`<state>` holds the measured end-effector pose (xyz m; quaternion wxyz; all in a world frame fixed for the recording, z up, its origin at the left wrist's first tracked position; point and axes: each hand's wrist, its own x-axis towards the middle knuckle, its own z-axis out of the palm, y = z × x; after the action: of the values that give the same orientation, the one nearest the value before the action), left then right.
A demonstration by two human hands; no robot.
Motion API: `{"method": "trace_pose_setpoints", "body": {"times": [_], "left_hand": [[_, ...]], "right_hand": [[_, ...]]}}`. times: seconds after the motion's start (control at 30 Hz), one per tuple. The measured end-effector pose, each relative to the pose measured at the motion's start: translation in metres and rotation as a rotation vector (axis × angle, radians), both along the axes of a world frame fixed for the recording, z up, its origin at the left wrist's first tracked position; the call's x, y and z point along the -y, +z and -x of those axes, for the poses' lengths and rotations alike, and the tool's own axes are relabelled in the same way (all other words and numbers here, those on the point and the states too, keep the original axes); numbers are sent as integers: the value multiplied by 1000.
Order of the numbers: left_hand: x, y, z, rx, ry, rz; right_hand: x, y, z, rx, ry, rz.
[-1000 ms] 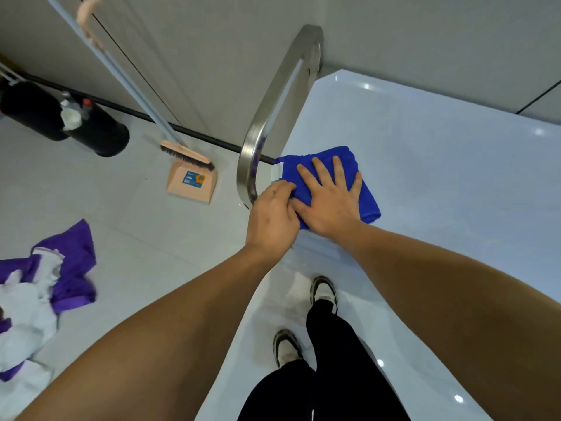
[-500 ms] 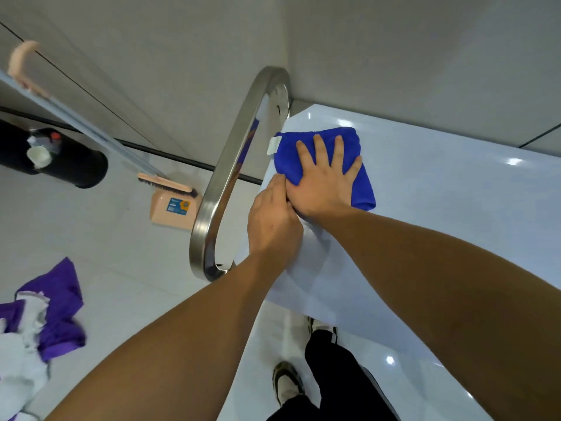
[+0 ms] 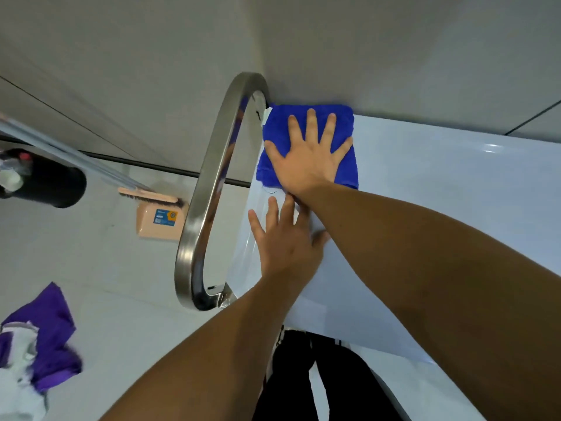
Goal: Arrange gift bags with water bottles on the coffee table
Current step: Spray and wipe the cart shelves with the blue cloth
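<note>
We note right hand (image 3: 309, 159) flat, fingers spread, pressing blue cloth (image 3: 346, 165) at coffee table (image 3: 440, 183) far-left corner; left hand (image 3: 282, 238) open, flat just behind.

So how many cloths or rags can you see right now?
2. A folded blue cloth lies at the table's far left corner, under the flat right hand. A purple and white heap of cloth lies on the floor at left; it may hold several pieces.
</note>
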<state>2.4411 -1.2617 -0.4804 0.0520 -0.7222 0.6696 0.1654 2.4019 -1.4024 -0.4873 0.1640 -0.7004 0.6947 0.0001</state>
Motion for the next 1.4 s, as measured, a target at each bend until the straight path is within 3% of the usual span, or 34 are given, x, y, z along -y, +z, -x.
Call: {"method": "trace_pose_setpoints", "body": {"times": [0.33, 0.57, 0.77, 1.07, 1.4], "left_hand": [[7, 19, 28, -2, 66, -122], [19, 6, 104, -88, -51, 69], [9, -2, 201, -83, -179, 108], [-11, 17, 351, -104, -333, -30], [-2, 25, 382, 52, -426, -238]], "right_hand": [[-28, -2, 80, -13, -67, 31], [-39, 0, 168, 9, -114, 34], [-54, -1, 278, 2, -179, 51], [-76, 1, 440, -34, -322, 39], [-111, 4, 493, -36, -416, 48]]}}
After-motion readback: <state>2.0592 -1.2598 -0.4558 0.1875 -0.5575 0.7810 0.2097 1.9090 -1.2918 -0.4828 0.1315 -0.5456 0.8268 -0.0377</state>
